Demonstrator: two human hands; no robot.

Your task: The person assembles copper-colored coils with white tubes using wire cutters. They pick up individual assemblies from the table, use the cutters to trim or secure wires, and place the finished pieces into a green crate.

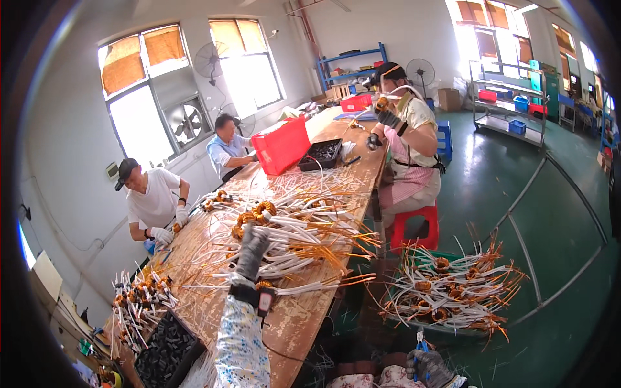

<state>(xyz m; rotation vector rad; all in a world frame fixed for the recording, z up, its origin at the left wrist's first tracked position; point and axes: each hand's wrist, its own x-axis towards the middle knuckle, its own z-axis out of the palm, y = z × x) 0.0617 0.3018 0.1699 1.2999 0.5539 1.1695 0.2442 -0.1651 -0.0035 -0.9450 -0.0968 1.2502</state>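
My left hand [252,251], in a grey glove, reaches over the wooden table to a heap of copper-wound ring coils with long white-sleeved leads [297,236]. Its fingers close at a ring coil [246,218] on top of the heap, though the fingertips are partly hidden. Another ring coil [264,210] lies right beside it. Low at the right, over my lap, my right hand [432,370] is gloved too and closed around blue-handled pliers [422,343], jaws pointing up.
A green crate [407,266] heaped with wired coils stands right of the table [301,326]. Black bins hold small dark parts [162,352]. A red bin [281,145] stands farther along. Two people sit across the table; another person [411,139] sits on a red stool [417,226].
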